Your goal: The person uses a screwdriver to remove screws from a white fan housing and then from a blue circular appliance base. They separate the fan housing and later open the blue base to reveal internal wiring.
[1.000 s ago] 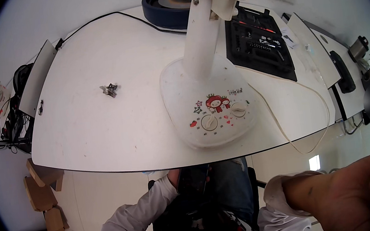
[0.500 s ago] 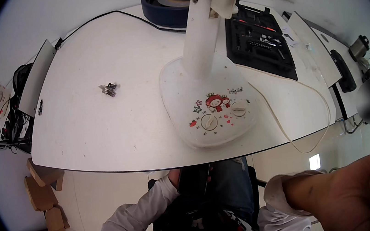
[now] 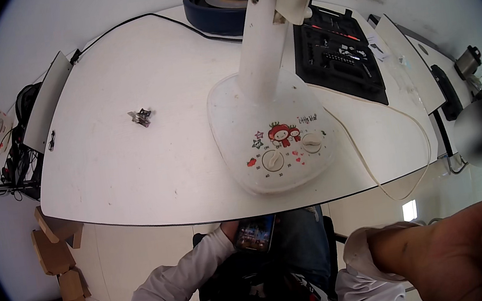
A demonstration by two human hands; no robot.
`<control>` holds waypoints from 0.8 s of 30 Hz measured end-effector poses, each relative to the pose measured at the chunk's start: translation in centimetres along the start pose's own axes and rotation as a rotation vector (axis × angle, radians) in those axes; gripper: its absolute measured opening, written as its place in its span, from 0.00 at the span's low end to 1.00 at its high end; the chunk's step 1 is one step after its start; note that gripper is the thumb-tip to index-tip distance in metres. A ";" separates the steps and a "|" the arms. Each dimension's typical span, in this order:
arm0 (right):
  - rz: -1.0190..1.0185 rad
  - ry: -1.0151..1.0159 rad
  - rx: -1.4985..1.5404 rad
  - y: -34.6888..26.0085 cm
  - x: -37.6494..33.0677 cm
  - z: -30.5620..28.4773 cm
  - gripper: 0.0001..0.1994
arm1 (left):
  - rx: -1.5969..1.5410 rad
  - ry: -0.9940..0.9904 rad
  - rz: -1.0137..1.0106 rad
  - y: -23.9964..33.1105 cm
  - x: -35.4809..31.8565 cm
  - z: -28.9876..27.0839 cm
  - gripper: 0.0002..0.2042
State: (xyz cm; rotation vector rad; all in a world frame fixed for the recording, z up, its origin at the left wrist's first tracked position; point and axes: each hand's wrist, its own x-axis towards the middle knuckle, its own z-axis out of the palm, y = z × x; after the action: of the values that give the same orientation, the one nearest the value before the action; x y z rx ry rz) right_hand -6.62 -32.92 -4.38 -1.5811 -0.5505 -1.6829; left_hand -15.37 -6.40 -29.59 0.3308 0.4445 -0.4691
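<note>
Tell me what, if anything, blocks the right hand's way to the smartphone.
Nothing visible does: the right hand is at the far right, and the left hand holds the lit smartphone by the near edge of the white table.

White table [image 3: 130, 176], white appliance stand [image 3: 267, 96], small metal parts [image 3: 141, 117], black tool case [image 3: 333, 67], round dark-blue piece [image 3: 210, 23]

We list one head-worn fisheye view, looking down from above the wearer's lap [image 3: 298, 241] and forward across the white table [image 3: 136, 175].
</note>
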 end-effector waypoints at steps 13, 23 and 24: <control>0.000 -0.017 0.045 0.2 0.1 0.4 0.27 | 0.351 0.019 0.239 1.0 -2.3 -0.1 0.33; 0.005 -0.030 0.075 0.3 0.0 0.9 0.27 | 0.235 0.082 0.260 1.5 -1.3 1.9 0.19; 0.006 -0.032 0.079 0.4 -0.1 1.0 0.27 | 0.247 0.087 0.272 1.5 -1.4 2.0 0.19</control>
State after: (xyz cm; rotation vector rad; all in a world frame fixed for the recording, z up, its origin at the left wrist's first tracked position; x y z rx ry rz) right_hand -5.70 -32.42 -4.36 -1.5535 -0.6202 -1.6145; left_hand -15.10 -5.44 -26.87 0.6431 0.4195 -0.2443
